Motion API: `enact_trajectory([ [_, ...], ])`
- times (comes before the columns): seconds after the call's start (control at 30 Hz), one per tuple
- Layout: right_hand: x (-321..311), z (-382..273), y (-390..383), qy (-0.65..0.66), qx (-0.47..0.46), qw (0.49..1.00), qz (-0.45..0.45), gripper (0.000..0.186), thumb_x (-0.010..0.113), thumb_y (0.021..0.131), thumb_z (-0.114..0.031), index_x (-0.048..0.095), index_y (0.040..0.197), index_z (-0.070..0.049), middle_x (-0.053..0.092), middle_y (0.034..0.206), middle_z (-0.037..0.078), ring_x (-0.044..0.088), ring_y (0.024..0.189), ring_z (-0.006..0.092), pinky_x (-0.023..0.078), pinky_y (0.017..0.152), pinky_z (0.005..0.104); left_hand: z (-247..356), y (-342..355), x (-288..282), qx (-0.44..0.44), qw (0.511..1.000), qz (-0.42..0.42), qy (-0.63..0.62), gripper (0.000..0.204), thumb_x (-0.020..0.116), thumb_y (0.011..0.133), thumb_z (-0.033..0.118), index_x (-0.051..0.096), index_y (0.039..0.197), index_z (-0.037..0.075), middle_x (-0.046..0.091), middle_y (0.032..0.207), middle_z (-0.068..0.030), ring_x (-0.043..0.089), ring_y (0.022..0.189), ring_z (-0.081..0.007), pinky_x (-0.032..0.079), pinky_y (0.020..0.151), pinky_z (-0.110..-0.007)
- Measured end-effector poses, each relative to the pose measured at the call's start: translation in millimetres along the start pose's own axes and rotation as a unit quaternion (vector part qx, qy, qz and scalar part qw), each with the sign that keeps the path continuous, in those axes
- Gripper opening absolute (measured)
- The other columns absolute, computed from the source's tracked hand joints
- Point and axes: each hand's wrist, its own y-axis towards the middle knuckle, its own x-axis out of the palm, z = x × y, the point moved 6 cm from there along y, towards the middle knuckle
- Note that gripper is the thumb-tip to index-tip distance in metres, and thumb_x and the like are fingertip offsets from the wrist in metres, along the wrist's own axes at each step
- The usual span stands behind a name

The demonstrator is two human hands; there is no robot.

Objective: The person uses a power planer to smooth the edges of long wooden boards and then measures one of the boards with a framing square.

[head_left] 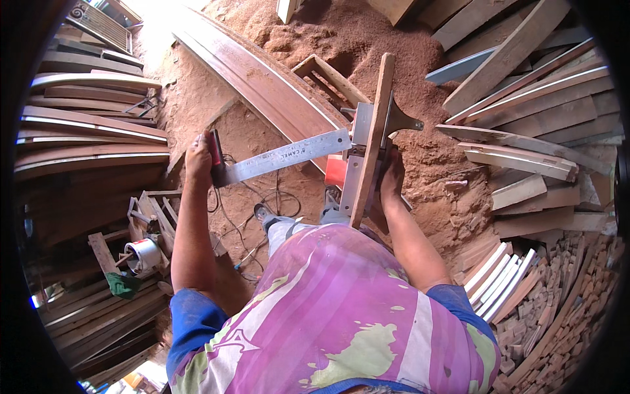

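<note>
My left hand [199, 157], at the left of centre, is closed round the red and dark handle of a try square [285, 155]. The square's wide metal blade points right, its far tip at the metal plates of a power tool [352, 172]. That tool looks like an electric planer, with flat silver base plates and an orange-red part. A long wooden strip [373, 141] stands along its side, and a dark bracket sticks out on the right. My right hand [392, 172] grips the tool from behind on the right; its fingers are partly hidden.
A long grooved wooden plank [262, 79] slants across the sawdust-covered floor ahead. Dark cords [279, 194] lie by my feet. Boards [98, 125] are stacked on the left, more boards [538, 98] on the right. A white bucket [142, 255] stands at the left; small offcuts [558, 289] pile lower right.
</note>
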Motion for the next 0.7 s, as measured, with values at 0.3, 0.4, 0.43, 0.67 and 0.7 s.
enact_trajectory([
  [0.3,1,-21,3,0.010,0.021,0.998,-0.057,0.047,0.035,0.100,-0.041,0.055,0.107,0.002,0.062,0.097,0.020,0.058,0.094,0.0339,0.042,0.082,0.0405,24,32,60,-0.002,0.990,-0.087,0.108,0.027,0.047,0.098,0.032,0.054,0.081,0.012,0.042,0.058,0.0081,0.034,0.047,-0.0034,0.029,0.043,-0.023],
  [0.4,2,-25,-1,0.004,0.022,0.999,-0.042,0.048,0.036,0.099,-0.042,0.056,0.106,0.001,0.062,0.096,0.020,0.059,0.093,0.0334,0.043,0.082,0.0402,16,38,65,-0.016,0.986,-0.091,0.139,0.026,0.048,0.098,0.032,0.055,0.084,0.011,0.044,0.058,0.0078,0.036,0.047,-0.0034,0.029,0.043,-0.022],
  [0.43,0,-25,-2,0.005,0.010,0.999,-0.030,0.048,0.037,0.099,-0.043,0.056,0.107,0.001,0.062,0.096,0.020,0.059,0.093,0.0331,0.043,0.083,0.0402,16,36,71,-0.022,0.985,-0.094,0.143,0.026,0.049,0.098,0.031,0.057,0.085,0.010,0.046,0.059,0.0074,0.038,0.047,-0.0034,0.030,0.043,-0.022],
  [0.67,5,2,4,0.021,0.039,0.995,-0.094,0.048,0.037,0.099,-0.043,0.055,0.111,-0.001,0.062,0.102,0.020,0.059,0.098,0.0333,0.042,0.085,0.0405,-4,46,80,-0.007,0.984,-0.086,0.156,0.025,0.051,0.096,0.031,0.060,0.088,0.010,0.047,0.061,0.0082,0.038,0.051,-0.0028,0.031,0.047,-0.022],
  [0.7,4,-7,3,0.026,0.038,0.995,-0.090,0.047,0.036,0.099,-0.042,0.055,0.111,-0.001,0.062,0.103,0.020,0.058,0.099,0.0337,0.042,0.086,0.0402,-6,48,79,-0.008,0.984,-0.086,0.156,0.025,0.051,0.096,0.031,0.060,0.088,0.010,0.047,0.061,0.0082,0.038,0.051,-0.0028,0.031,0.047,-0.022],
])
